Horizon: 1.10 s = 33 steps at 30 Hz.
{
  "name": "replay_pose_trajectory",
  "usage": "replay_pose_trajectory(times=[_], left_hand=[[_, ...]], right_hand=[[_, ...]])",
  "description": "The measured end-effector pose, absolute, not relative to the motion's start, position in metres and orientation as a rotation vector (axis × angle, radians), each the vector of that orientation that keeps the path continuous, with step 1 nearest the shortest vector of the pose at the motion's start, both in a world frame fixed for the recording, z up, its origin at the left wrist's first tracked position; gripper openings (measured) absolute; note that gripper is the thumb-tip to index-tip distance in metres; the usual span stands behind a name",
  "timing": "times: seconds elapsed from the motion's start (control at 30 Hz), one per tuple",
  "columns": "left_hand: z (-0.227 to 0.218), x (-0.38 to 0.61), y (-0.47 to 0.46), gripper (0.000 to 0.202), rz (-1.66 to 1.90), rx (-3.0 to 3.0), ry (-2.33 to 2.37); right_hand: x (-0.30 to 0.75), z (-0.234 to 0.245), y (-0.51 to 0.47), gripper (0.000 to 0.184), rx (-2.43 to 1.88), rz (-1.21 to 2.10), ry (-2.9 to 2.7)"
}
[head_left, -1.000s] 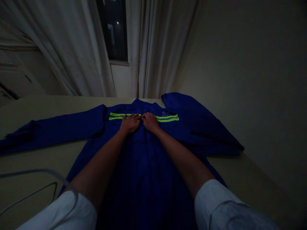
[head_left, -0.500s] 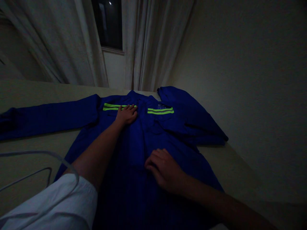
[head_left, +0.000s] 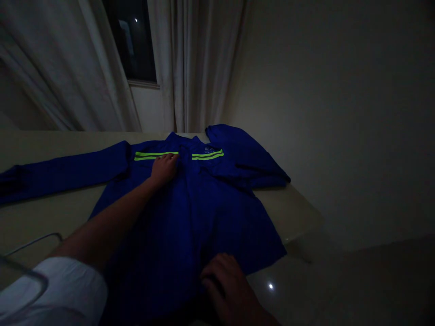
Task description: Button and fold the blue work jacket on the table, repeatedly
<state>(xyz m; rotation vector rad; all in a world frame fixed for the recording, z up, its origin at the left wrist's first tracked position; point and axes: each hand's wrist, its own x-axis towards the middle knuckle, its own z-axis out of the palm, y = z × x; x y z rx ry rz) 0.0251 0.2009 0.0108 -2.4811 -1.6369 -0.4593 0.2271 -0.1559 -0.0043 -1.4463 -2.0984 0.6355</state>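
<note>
A dark blue work jacket (head_left: 163,235) with yellow-green reflective strips lies front up, its collar at the far side. The sleeve on the left is stretched out; the one on the right is folded back. My left hand (head_left: 165,167) rests on the chest beside the left reflective strip (head_left: 146,156), fingers slightly bent against the cloth. Near the lower front, my right hand (head_left: 226,285) has its fingers curled in at the jacket's front edge, thumb close to the forefinger. Dim light hides the exact hold.
The jacket lies on a pale table (head_left: 299,208) whose right edge and corner show. A thin cable (head_left: 34,242) loops at the left near my sleeve. Curtains (head_left: 197,63) and a dark window (head_left: 132,40) stand behind, and a wall (head_left: 322,113) rises on the right.
My right hand has moved down along the jacket front toward the hem. My left hand stays on the chest, its fingers less spread. The view has shifted right, showing the table corner and floor.
</note>
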Motion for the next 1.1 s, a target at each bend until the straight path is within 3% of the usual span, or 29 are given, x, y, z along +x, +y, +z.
replay_pose_trajectory(times=[0.13, 0.23, 0.37, 0.63, 0.7, 0.87, 1.0, 1.1], left_hand=[[0.023, 0.028, 0.105, 0.044, -0.421, -2.731, -1.539], [0.006, 0.015, 0.013, 0.049, -0.348, -2.943, -1.368], [-0.029, -0.008, -0.066, 0.065, -0.276, -2.812, -1.487], [-0.029, -0.007, -0.072, 0.066, -0.355, -2.708, -1.550], [-0.023, -0.006, -0.082, 0.055, -0.514, -2.645, -1.515], [-0.025, 0.003, -0.127, 0.025, -0.786, -2.743, -1.222], [-0.037, 0.012, -0.146, 0.021, -0.891, -2.756, -1.086], [-0.042, 0.012, -0.145, 0.020, -0.938, -2.713, -1.074]], right_hand=[[0.227, -0.004, -0.155, 0.036, -1.488, 0.698, -2.082], [0.229, -0.008, -0.156, 0.037, -1.488, 0.733, -2.063], [0.231, -0.005, -0.161, 0.041, -1.447, 0.768, -1.988], [0.224, -0.005, -0.172, 0.041, -1.657, 0.612, -1.974], [0.221, -0.006, -0.172, 0.040, -1.725, 0.520, -2.007], [0.214, -0.002, -0.159, 0.015, -1.768, 0.165, -2.132], [0.217, 0.004, -0.146, 0.030, -1.524, 0.235, -2.351], [0.223, 0.006, -0.142, 0.022, -1.481, 0.291, -2.397]])
